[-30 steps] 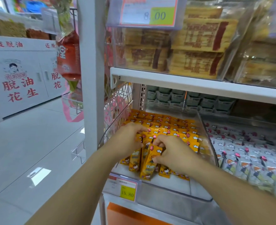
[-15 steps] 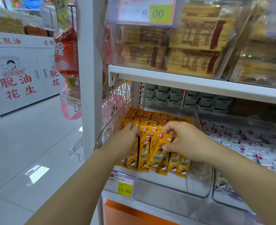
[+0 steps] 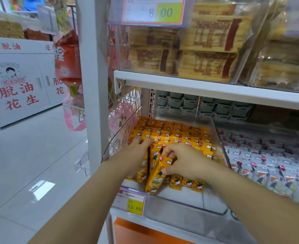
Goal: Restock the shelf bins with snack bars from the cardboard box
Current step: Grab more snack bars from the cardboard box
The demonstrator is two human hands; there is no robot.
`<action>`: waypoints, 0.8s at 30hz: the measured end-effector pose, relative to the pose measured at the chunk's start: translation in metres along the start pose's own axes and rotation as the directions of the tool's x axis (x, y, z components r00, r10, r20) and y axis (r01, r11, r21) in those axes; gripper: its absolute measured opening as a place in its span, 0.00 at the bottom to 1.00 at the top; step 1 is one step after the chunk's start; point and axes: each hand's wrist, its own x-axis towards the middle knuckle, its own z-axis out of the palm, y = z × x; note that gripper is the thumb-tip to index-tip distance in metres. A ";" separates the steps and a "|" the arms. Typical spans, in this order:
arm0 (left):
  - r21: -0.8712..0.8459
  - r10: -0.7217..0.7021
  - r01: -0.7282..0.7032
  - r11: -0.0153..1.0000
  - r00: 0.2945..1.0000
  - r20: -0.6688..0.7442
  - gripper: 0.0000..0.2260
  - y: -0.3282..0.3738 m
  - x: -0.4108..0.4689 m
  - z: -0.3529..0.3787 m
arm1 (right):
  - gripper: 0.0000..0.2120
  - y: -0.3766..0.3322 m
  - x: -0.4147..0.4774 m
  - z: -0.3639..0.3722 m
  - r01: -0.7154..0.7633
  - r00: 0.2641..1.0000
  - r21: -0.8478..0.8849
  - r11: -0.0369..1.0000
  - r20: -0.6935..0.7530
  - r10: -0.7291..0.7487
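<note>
The right hand (image 3: 185,162) pinched an orange snack bar (image 3: 155,178); at its nine o'clock, the left hand (image 3: 136,152) pressed flat on the bar pile (image 3: 171,132).

A person's left hand (image 3: 138,151) presses on yellow snack bars (image 3: 171,132) in a clear shelf bin (image 3: 180,206), while the right hand (image 3: 185,161) pinches 1 tilted bar (image 3: 156,178) above a 15.80 price tag (image 3: 134,203).

The lower white shelf (image 3: 162,224) is carrying two clear bins side by side. The left bin (image 3: 180,206) is holding yellow snack bars (image 3: 171,132) and the right bin (image 3: 268,128) is holding pale snack bars (image 3: 277,164). The upper shelf (image 3: 206,88) is bearing a clear tub (image 3: 247,67) of tan packets (image 3: 210,34).
</note>
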 end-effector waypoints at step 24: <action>-0.258 -0.040 0.018 0.966 0.996 -0.079 0.21 0.013 0.003 -0.007 | 0.16 0.001 -0.020 -0.040 0.078 0.987 -0.089 0.993 -0.136 -0.089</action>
